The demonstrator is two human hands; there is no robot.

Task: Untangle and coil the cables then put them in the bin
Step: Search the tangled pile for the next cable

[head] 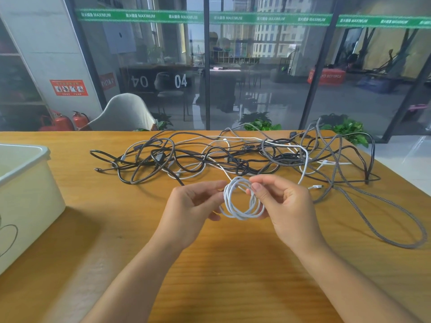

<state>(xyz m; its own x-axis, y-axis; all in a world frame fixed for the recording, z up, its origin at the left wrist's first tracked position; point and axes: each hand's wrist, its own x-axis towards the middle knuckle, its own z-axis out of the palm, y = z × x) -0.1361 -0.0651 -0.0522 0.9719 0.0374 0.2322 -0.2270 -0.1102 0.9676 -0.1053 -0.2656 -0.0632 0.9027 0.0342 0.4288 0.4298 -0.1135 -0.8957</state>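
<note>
White coiled cable at centre. Tangle at 12 o'clock: black cables, white cables, grey-black braided cables. Cream bin at 9 o'clock on an orange-brown wood-grain table.

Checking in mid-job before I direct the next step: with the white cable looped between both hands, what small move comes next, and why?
Probably carry the white coil left and drop it in the bin. Both the left hand and right hand pinch it, it looks fully wound, and the tangled pile waits.
</note>
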